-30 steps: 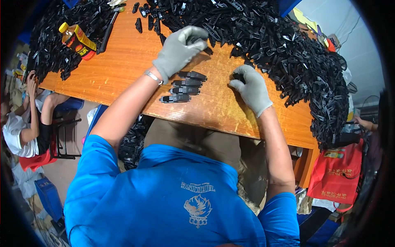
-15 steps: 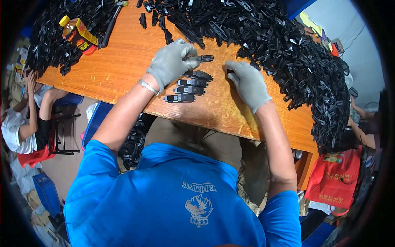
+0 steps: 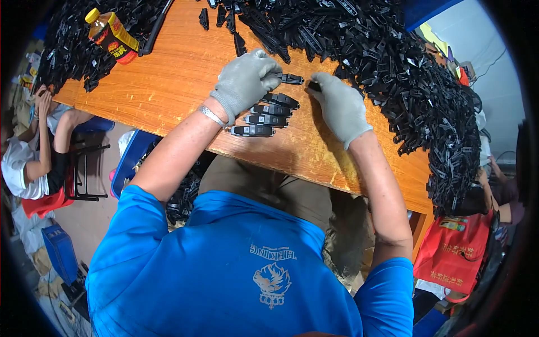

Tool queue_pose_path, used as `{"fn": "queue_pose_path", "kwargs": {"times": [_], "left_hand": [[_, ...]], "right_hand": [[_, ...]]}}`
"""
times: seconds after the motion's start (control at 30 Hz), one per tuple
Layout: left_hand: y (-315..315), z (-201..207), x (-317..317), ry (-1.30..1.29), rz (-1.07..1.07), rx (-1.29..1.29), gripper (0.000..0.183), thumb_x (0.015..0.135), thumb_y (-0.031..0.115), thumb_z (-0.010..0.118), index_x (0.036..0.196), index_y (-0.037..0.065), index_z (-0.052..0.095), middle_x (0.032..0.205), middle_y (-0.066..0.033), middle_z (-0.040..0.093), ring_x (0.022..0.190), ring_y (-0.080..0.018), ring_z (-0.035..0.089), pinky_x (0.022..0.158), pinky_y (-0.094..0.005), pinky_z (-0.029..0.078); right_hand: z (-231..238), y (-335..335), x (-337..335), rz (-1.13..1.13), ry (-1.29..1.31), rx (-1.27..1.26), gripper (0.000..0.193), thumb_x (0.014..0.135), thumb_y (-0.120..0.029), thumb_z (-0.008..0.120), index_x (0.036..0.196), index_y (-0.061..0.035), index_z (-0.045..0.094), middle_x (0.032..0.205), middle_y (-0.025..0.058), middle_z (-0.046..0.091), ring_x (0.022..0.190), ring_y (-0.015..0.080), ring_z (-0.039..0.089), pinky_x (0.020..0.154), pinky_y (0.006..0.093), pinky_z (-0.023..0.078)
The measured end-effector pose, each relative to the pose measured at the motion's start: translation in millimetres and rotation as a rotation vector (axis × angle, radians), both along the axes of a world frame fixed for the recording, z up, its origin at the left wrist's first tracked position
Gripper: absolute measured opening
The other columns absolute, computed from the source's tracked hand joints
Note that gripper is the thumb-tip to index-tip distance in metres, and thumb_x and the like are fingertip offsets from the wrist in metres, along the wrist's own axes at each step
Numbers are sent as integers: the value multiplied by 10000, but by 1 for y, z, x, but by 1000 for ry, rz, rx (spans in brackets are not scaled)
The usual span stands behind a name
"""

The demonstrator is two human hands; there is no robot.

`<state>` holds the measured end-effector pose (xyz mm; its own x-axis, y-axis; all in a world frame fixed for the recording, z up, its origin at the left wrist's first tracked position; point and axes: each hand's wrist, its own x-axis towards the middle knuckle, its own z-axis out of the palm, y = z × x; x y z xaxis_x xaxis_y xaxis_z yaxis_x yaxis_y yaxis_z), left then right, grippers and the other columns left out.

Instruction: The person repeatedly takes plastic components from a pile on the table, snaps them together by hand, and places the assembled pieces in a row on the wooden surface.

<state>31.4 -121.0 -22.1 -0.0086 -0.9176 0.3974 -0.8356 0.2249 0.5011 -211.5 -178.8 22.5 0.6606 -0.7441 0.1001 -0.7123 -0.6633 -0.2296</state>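
Both my hands wear grey gloves over the wooden table (image 3: pixel 168 106). My left hand (image 3: pixel 247 78) is closed on one end of a slim black plastic part (image 3: pixel 292 78), whose other end points right. To the right, my right hand (image 3: pixel 338 104) pinches a small dark piece (image 3: pixel 314 86) between thumb and fingers; its shape is mostly hidden. Below my left hand, several similar black plastic parts (image 3: pixel 268 119) lie side by side in a stack-like row, some with a small pale label. The lowest of these sits close to the table's near edge.
A large heap of black plastic parts (image 3: pixel 370 62) covers the far and right side. Another heap (image 3: pixel 67 56) lies at the far left, beside a yellow-capped bottle (image 3: pixel 115 39) and a dark-handled tool (image 3: pixel 154 28). People sit at both sides. A red bag (image 3: pixel 452 253) hangs at right.
The view has shifted slightly. My right hand has moved up a little, nearer the far heap, and the dark piece in its fingers shows more plainly. My left hand still holds its part.
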Motion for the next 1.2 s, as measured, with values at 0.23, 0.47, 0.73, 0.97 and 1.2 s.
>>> {"fn": "queue_pose_path", "kwargs": {"times": [0.23, 0.47, 0.73, 0.97, 1.2], "left_hand": [[-3, 0, 0, -6, -51, -12, 214, 910, 262, 849, 1077, 135, 809, 1002, -86, 717, 966, -322, 700, 832, -437, 576], [-4, 0, 0, 11, -46, -12, 203, 906, 238, 845, 1076, 133, 807, 1001, -81, 714, 969, -319, 699, 831, -440, 572], [-1, 4, 3, 52, -86, -110, 287, 890, 182, 842, 1140, 60, 773, 1046, -128, 722, 1009, -341, 691, 874, -436, 569], [-5, 6, 3, 204, -192, -117, 170, 901, 157, 825, 997, 31, 764, 970, -121, 719, 935, -334, 689, 852, -430, 559], [1, 7, 0, 532, -177, -100, 158, 926, 118, 830, 986, 13, 728, 905, -94, 667, 818, -247, 638, 750, -378, 522]], "right_hand": [[-13, -3, 15, 53, -221, -33, 299, 1002, -145, 735, 1298, -119, 706, 1162, 153, 735, 1027, 415, 726, 857, 489, 598], [-11, -10, 18, 39, -91, -41, 239, 1006, -197, 705, 1243, -161, 710, 1070, 166, 683, 974, 414, 720, 821, 526, 594], [-20, -10, 14, 5, -353, 88, 338, 1058, -267, 652, 1334, -86, 724, 1217, 202, 719, 1147, 407, 698, 989, 501, 558], [-4, -7, 49, 32, -617, 342, 370, 1077, -256, 602, 1272, 17, 758, 1214, 259, 768, 1131, 426, 729, 1000, 475, 557], [12, 2, 53, -155, -633, 903, 390, 1067, -247, 630, 1349, 0, 738, 1200, 227, 780, 1092, 416, 737, 944, 473, 583]]}}
